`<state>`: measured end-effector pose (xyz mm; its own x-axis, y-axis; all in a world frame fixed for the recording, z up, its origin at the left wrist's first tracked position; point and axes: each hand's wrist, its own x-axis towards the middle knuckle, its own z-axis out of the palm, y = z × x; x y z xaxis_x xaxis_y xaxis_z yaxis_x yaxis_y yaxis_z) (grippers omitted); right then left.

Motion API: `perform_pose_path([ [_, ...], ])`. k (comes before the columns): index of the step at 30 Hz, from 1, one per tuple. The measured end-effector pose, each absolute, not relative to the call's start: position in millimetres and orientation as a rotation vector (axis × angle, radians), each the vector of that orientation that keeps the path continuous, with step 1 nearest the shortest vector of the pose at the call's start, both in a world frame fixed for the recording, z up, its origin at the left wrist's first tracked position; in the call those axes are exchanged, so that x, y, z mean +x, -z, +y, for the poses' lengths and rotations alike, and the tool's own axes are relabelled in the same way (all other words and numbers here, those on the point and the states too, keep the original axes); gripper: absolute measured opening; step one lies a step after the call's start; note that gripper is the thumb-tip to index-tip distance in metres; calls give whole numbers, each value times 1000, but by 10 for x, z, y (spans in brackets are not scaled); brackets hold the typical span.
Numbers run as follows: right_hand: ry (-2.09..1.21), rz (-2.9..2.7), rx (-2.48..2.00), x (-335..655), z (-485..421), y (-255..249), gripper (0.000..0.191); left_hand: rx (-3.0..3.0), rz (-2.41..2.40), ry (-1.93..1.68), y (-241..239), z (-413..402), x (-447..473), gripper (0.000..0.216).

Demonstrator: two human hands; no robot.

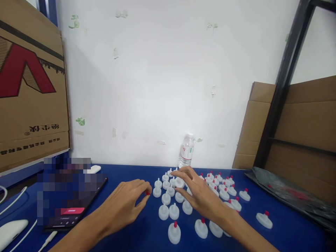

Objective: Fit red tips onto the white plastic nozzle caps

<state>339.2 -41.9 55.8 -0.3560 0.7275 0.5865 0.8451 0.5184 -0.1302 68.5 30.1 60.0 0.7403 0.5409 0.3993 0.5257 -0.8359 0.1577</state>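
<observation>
- Dozens of small white caps (pixel 174 211) stand base-down in a loose cluster on the blue table (pixel 288 231), each with its spout pointing up. Sitting on the wide base likely keeps them steady and leaves the spouts easy to reach.
- Caps toward the left of the cluster show bare white spouts. Those to the right and nearest the camera, like the capped one (pixel 174 231), wear a red tip.
- Left hand (pixel 126 204) rests low on the table just left of the cluster, with thumb and forefinger pressed together on a single red tip (pixel 148 193). So small a piece seems to call for a fingertip pinch, not a full grasp.
- Right hand (pixel 201 197) reaches palm-down across the cluster with its fingers spread. The fingertips lie on one white cap (pixel 180 182) in the far rows. Whether they grip it or only touch it cannot be told.
- A clear water bottle (pixel 187 151) stands behind the caps against the wall.
- A phone (pixel 76 211) lies on the table to the left, with white cables (pixel 15 201) beside it.
- A black plastic bag (pixel 288 189) lies at the right edge.
- The wall (pixel 157 70) is plain white with scuffs. A printed cardboard box (pixel 28 87) sits at upper left, and a black metal frame (pixel 286 70) with flattened cardboard (pixel 301 119) at right.
</observation>
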Motion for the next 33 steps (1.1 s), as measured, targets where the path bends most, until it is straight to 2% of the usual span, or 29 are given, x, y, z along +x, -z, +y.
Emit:
perform_pose_path([
  [6,196,-2273,-1102,3230,-508,-495,55,2934,520,-1146,-368,258,849,22],
  [11,224,-2336,-981,3158,-553,-491,59,2907,461,-1170,-317,214,865,20],
  [21,254,-2393,-1032,3158,-549,-465,64,2845,445,-1268,-323,161,917,18],
  [33,798,-2298,-764,3137,-540,-499,53,2846,497,-1247,-298,118,924,20],
])
